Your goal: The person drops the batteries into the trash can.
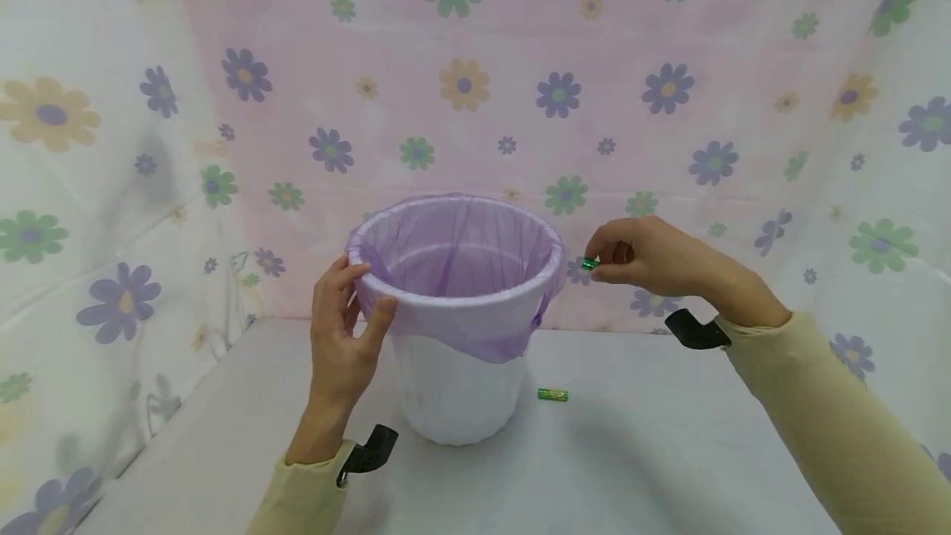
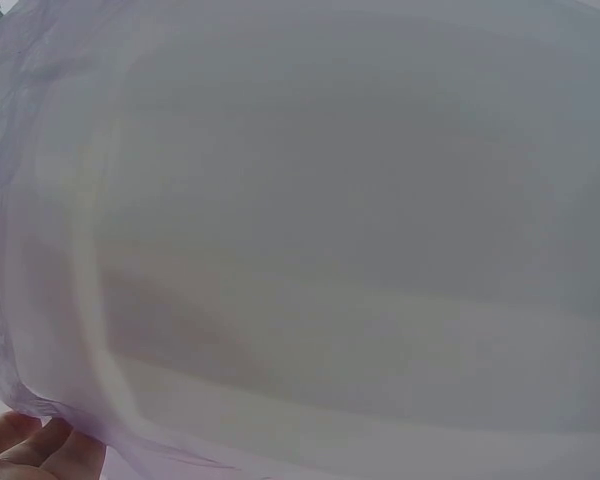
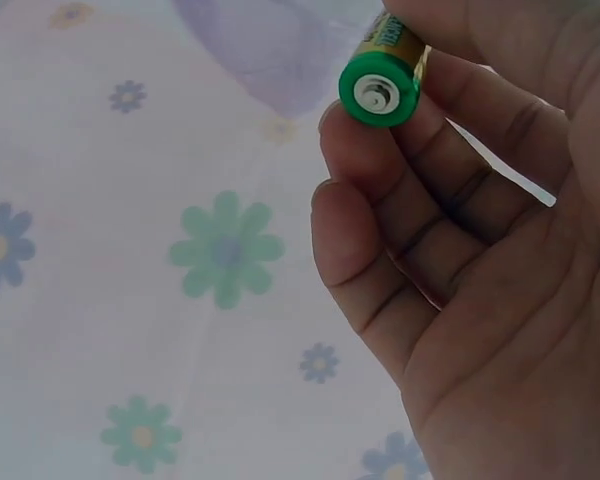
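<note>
A white trash can (image 1: 461, 395) lined with a translucent purple bag (image 1: 475, 337) stands upright on the table. My left hand (image 1: 343, 353) holds its rim at the left, with fingertips at the rim's edge and the thumb against the outside. In the left wrist view, fingers (image 2: 75, 455) bend against the bag-covered edge. To the right of the can, my right hand (image 1: 646, 258) pinches a green and gold battery (image 1: 590, 264) between thumb and fingers, about rim height. One end of this battery (image 3: 378, 92) faces the right wrist camera.
A second green and gold battery (image 1: 553, 395) lies on the white table (image 1: 669, 436), just right of the can's base. Behind and at both sides hangs a flower-patterned cloth (image 1: 505, 106).
</note>
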Demonstrator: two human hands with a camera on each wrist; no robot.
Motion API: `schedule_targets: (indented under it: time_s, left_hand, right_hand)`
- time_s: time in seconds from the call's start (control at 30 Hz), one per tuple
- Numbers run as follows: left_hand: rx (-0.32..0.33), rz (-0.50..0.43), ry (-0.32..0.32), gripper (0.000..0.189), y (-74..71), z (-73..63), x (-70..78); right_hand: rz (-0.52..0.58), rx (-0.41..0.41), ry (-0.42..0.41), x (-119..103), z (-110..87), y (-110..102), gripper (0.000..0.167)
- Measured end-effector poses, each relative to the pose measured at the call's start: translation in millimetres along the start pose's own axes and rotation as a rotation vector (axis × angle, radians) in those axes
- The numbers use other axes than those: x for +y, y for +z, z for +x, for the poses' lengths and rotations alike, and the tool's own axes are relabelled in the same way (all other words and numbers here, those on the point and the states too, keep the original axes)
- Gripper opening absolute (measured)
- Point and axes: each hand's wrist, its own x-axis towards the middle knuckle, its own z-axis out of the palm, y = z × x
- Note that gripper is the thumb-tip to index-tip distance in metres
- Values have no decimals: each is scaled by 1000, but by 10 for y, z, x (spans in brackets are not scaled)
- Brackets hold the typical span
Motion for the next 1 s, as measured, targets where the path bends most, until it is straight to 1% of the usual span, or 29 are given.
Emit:
schedule_targets:
  time_s: [0.13,0.23,0.3,0.37,0.5,0.53,0.73,0.77,0.83,0.93,1.0]
  left_hand:
    - [8,12,4,50,-6,2,-26]
    - [9,23,-4,49,-7,-2,-7]
    - [7,26,-9,48,1,-6,58]
    - [3,25,-9,46,16,-8,162]
    - [-2,8,5,44,50,1,326]
    - [-3,10,7,44,50,5,311]
    - [-11,28,3,48,32,23,48]
    - [-11,26,3,48,33,24,61]
    - [-12,19,4,47,37,23,149]
    - [-11,4,11,45,45,18,279]
    - [-11,6,11,44,45,12,334]
  right_hand:
    - [-2,14,-27,-113,137,-69,15]
    - [5,15,-58,-205,254,-68,14]
    - [15,18,-85,-262,325,-53,14]
    - [30,22,-108,-322,392,-30,13]
    - [53,26,-140,-452,519,18,12]
    - [58,24,-147,-487,553,31,12]
    - [80,19,-207,-609,735,142,9]
    - [84,18,-217,-615,764,162,9]
    - [92,9,-221,-624,823,202,9]
    - [109,-16,-206,-635,899,265,9]
    - [111,-33,-189,-631,943,312,9]
